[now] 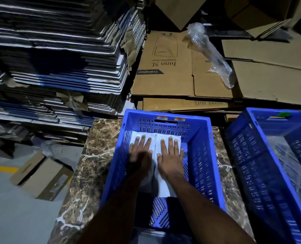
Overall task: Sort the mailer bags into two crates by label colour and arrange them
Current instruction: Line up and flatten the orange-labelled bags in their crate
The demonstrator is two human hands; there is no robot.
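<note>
1. Both hands are inside the middle blue crate (201, 155). The left hand (141, 154) and the right hand (170, 156) lie flat, fingers spread, pressing down on the white mailer bags (161, 184) that lie on the crate floor toward its far wall.
2. The bags appear to be in the arranging stage: they lie side by side and are being smoothed flat. No label colour shows on them from this angle.
3. A second blue crate (251, 155) stands just to the right; pale contents show in it, too blurred to identify. How many bags remain to sort cannot be told, since no unsorted pile is in view.
4. The crates rest on a brown marbled desk (86, 173).
5. Behind it lie flattened brown cartons (165, 67) with a clear plastic wrap (211, 55) on top, and a tall stack of flat sheets (58, 50) rises at left. A small cardboard box (40, 175) sits on the grey floor. The room is dim.
</note>
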